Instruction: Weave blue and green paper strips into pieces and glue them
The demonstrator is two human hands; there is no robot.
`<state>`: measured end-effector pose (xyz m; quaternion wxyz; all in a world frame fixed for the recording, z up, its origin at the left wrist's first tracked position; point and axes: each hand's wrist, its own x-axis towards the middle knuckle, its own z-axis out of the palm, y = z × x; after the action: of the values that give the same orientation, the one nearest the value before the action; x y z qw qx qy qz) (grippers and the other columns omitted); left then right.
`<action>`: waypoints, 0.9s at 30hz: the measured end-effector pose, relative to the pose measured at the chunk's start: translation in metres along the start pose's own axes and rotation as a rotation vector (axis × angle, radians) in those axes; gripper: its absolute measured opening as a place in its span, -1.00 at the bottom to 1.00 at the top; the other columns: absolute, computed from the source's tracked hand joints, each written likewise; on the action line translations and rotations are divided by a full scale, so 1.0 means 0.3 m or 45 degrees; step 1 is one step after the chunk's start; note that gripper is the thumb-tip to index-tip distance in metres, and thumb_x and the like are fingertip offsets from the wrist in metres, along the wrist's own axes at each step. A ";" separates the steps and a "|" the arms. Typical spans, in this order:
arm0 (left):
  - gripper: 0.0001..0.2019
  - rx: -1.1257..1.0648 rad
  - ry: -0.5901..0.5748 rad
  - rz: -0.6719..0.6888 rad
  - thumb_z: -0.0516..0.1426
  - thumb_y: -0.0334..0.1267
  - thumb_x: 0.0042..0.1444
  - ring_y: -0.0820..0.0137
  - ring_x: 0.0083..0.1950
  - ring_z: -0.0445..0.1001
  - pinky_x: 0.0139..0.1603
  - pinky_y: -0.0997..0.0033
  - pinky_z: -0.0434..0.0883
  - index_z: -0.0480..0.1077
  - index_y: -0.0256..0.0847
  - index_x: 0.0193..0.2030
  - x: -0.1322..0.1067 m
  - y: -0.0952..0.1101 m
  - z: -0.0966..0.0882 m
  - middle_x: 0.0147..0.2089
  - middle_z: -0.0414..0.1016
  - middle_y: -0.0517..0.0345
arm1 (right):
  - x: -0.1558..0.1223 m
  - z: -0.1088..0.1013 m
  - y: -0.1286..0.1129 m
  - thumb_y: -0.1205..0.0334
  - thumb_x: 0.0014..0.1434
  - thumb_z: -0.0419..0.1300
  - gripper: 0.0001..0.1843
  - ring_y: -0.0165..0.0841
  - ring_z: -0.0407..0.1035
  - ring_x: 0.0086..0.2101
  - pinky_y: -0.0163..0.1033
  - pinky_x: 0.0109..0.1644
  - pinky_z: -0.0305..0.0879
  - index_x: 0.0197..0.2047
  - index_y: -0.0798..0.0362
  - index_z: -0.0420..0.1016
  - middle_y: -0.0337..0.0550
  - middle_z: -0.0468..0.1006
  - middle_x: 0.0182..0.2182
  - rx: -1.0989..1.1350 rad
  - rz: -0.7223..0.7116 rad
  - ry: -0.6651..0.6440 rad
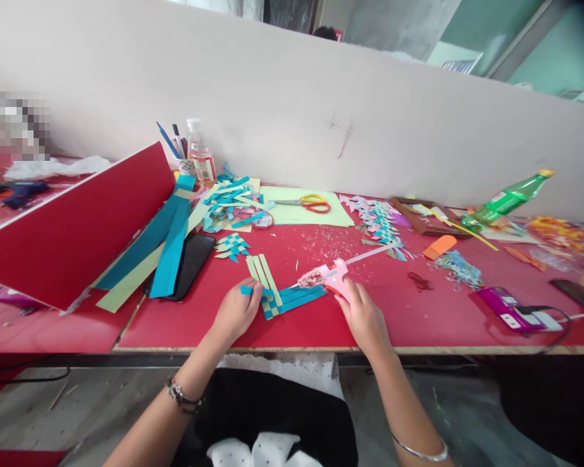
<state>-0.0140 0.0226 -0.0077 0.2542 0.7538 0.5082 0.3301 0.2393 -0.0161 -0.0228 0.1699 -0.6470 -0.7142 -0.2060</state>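
My right hand [366,316] is wrapped round the handle of a pink hot glue gun [337,277], with a long clear glue stick [370,253] out of its back. The gun's nozzle points left, close over a piece of woven paper strips [274,305] in blue and pale yellow. At the left edge of this weave, my left hand [238,309] is closed with thumb and fingers on the strips. Blue strip ends stretch right toward the gun, and yellow ends stick up and away. A small finished-looking checkered weave [232,246] lies just beyond my left hand.
Yellow-handled scissors [314,203] rest on pale green paper [272,211]. Loose strips [231,201] are heaped behind. A black phone [194,266] and a red board [82,233] are at left. A green bottle [509,200] leans at right, near a purple power strip [509,310].
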 end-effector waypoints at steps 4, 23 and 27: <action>-0.69 -0.001 0.005 -0.005 -0.20 -0.20 0.17 0.44 -0.45 0.27 -0.40 0.49 0.20 0.16 -0.21 -0.52 0.000 0.001 0.000 -0.49 0.26 0.16 | -0.003 0.003 0.004 0.15 0.19 -0.10 -0.61 -0.32 0.39 -0.36 -0.35 -0.48 0.30 0.01 0.16 0.26 0.02 0.44 -0.26 -0.013 0.005 -0.010; -0.67 -0.008 0.008 -0.021 -0.21 -0.17 0.17 0.44 -0.48 0.26 -0.41 0.48 0.20 0.14 -0.20 -0.55 0.001 -0.002 0.003 -0.52 0.24 0.18 | -0.012 -0.012 0.055 0.16 0.20 -0.11 -0.64 -0.37 0.38 -0.39 -0.38 -0.50 0.20 -0.01 0.15 0.26 -0.03 0.45 -0.28 -0.143 0.066 0.026; -0.67 -0.011 0.016 -0.018 -0.20 -0.17 0.17 0.44 -0.47 0.27 -0.41 0.48 0.20 0.15 -0.20 -0.55 0.000 0.000 0.001 -0.52 0.25 0.18 | -0.008 -0.020 0.074 0.19 0.19 -0.12 -0.65 -0.34 0.38 -0.37 -0.36 -0.50 0.20 -0.04 0.15 0.27 -0.01 0.44 -0.31 -0.179 0.087 0.064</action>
<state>-0.0138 0.0225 -0.0081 0.2565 0.7469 0.5136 0.3354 0.2613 -0.0195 -0.0170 0.1488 -0.6759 -0.6711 -0.2658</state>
